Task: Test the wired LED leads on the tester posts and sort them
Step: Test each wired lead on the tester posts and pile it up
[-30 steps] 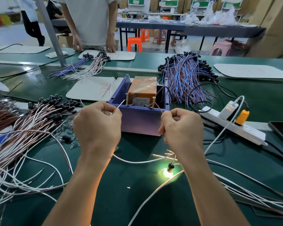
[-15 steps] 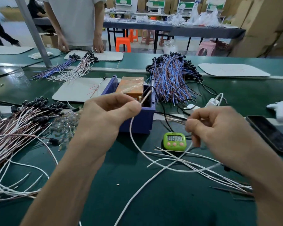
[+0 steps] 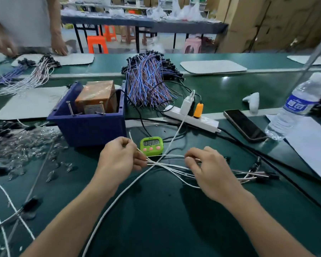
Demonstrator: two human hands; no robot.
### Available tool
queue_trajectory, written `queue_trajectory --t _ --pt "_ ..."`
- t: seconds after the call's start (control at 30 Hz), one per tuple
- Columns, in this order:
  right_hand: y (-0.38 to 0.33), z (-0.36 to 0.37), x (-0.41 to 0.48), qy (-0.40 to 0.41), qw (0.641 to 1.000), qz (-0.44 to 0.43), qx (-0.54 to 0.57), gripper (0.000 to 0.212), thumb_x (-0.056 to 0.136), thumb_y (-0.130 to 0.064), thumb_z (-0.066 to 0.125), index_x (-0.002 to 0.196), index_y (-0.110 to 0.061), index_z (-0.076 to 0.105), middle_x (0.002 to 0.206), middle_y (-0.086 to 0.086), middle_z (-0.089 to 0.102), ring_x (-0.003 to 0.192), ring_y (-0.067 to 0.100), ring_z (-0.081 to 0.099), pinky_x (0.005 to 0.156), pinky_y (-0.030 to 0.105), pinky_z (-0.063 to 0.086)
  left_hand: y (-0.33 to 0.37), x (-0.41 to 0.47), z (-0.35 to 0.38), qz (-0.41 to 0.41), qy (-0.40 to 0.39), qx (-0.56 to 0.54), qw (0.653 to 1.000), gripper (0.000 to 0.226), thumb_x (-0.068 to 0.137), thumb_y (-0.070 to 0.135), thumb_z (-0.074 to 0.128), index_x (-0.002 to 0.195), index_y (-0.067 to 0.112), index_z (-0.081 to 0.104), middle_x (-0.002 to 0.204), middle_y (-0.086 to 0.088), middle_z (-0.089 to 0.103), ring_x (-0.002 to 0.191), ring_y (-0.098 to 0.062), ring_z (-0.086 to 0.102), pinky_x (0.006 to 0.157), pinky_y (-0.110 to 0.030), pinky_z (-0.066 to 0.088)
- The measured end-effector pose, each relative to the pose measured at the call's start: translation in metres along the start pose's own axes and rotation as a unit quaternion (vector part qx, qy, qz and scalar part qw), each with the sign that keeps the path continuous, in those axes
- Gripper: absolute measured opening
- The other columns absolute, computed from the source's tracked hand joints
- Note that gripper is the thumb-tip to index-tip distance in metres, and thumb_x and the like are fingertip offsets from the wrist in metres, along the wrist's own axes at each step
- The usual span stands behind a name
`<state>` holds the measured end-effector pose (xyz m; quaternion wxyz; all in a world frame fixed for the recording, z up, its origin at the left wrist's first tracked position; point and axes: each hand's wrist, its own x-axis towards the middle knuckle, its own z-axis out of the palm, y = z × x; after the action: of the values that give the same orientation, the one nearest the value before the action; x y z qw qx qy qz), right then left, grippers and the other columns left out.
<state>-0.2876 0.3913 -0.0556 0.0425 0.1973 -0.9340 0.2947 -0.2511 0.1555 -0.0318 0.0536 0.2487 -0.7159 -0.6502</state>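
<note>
Left hand (image 3: pixel 119 160), right hand (image 3: pixel 211 173) dropped below tester (image 3: pixel 89 127), pinching white leads (image 3: pixel 166 165).

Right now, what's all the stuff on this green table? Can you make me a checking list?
Surface: green bench mat, white pads on it.
Job's things: blue tester box with two posts, untouched; white leads fanned across the mat; blue-red lead bundle behind.
Clutter: green timer, phone, water bottle, loose clear LEDs at left.
Hands: left hand and right hand both pinch the white leads.
Cables: power strip with plugs; black cables trailing right.
Surroundings: another person across the bench, orange stool, cardboard boxes.
</note>
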Motion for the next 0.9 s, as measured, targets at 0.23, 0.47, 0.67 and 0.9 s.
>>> queue_trajectory --t 0.23,0.47,0.67,0.9 --pt "0.010 0.017 -0.011 -0.011 0.999 -0.052 0.001 0.018 0.091 -0.007 0.061 0.089 -0.024 0.067 0.085 -0.018 0.059 0.089 0.006 0.047 0.082 0.017 0.037 0.015 -0.026 -0.022 0.205 0.132 0.543 0.803 0.025 0.086 0.051 0.067 0.071 0.033 0.076 0.048 0.013 0.052 0.046 -0.013 0.046 0.049 -0.025 0.034" --pt "0.013 0.020 -0.015 0.045 0.998 -0.044 0.018 0.017 0.087 -0.003 0.071 0.088 -0.019 0.071 0.083 -0.009 0.067 0.082 0.014 0.055 0.076 0.029 0.047 0.004 -0.030 0.060 0.383 -0.119 0.474 0.784 0.030 0.088 0.037 0.067 0.117 0.036 0.071 0.108 0.014 0.068 0.101 -0.012 0.060 0.081 -0.024 0.038" --pt "0.015 0.010 -0.019 0.072 0.996 -0.018 0.048 0.008 0.093 -0.025 0.068 0.092 -0.031 0.063 0.081 -0.014 0.063 0.076 0.011 0.056 0.073 0.034 0.048 -0.014 -0.011 0.071 0.428 -0.034 0.522 0.737 0.015 0.090 0.028 0.063 0.085 0.030 0.077 0.085 0.010 0.074 0.090 -0.017 0.061 0.087 -0.030 0.031" --pt "0.030 -0.013 -0.024 0.014 0.998 -0.041 -0.049 0.021 0.076 -0.039 0.085 0.089 -0.031 0.071 0.080 -0.018 0.063 0.081 0.005 0.049 0.081 0.029 0.041 -0.011 0.002 0.048 0.413 -0.009 0.433 0.802 0.011 0.091 0.037 0.073 0.084 0.033 0.081 0.070 0.012 0.073 0.061 -0.001 0.043 0.076 -0.027 0.027"
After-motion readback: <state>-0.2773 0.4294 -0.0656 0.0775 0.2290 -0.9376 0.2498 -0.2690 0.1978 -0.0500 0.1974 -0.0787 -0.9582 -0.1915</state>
